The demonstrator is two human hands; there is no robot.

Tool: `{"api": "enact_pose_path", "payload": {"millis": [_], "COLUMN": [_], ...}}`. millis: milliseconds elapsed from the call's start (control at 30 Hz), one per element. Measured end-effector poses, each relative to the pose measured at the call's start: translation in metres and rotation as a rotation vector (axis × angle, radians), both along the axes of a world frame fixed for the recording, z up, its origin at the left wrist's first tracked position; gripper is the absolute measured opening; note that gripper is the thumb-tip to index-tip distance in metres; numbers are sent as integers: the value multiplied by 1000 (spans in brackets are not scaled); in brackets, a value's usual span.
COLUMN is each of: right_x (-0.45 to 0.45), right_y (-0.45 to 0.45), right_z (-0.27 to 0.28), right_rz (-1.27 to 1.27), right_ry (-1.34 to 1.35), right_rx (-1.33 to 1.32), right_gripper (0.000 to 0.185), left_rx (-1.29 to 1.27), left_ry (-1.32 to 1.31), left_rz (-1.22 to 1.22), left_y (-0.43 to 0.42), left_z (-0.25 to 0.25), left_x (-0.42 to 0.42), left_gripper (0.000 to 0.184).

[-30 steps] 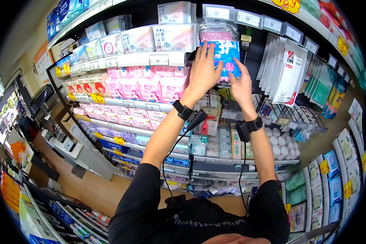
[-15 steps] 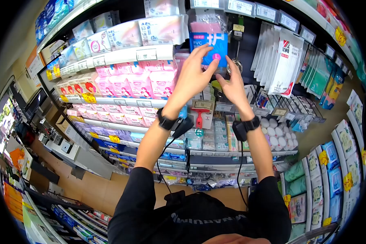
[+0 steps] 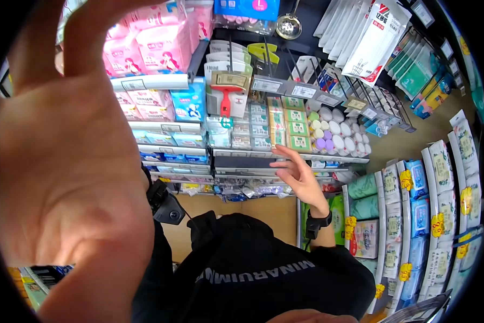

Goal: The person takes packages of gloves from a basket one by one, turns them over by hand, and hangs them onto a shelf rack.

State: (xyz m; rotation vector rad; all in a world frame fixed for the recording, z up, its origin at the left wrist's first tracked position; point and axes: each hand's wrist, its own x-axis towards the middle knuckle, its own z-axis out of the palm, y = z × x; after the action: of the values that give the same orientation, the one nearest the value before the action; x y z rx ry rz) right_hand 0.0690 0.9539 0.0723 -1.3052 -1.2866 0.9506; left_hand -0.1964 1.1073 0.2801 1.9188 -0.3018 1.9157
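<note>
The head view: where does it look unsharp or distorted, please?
Head view: the left hand, large and apparently near the lens, looks soft; the right hand looks clearer; the white shelf edges at right curve, as through a wide-angle lens.

here's a white-edged metal shelf [image 3: 150, 82] carrying stacked glossy pink plastic packs [image 3: 164, 48]; lower right, a long pale-edged shelf [image 3: 242, 153] holds small green-and-cream rectangular packs [image 3: 297, 129] beside round white-lidded tubs [image 3: 335, 128]!

A single head-worn camera looks forward and down: shirt [image 3: 274, 285] close at six o'clock, shelves [image 3: 242, 162] farther toward twelve, left hand [image 3: 69, 167] nearest at nine.
</note>
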Motion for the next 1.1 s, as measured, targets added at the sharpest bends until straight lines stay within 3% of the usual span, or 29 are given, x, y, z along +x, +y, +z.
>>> {"api": "enact_pose_path", "payload": {"millis": [100,267,833,1100], "right_x": [18,35,51,63], "right_y": [-25,-58,-112,-154], "right_z": [-37,-52,-42,-38], "right_rz": [-185,-247,-89,-27], "right_ry": [106,113,103,209], "right_rx": [-134,-189,-168,-172], "right_gripper": [51,50,48,49], "left_rx": [-4,-15,52,-137], "left_ry": [-1,10,78,189], "left_rz": [17,37,24,24], "left_y": [-7,-17,-127,-128], "left_z": [-6,-16,-33,-60], "left_x": [5,18,100,114], "left_gripper": [52,51,47,46]}}
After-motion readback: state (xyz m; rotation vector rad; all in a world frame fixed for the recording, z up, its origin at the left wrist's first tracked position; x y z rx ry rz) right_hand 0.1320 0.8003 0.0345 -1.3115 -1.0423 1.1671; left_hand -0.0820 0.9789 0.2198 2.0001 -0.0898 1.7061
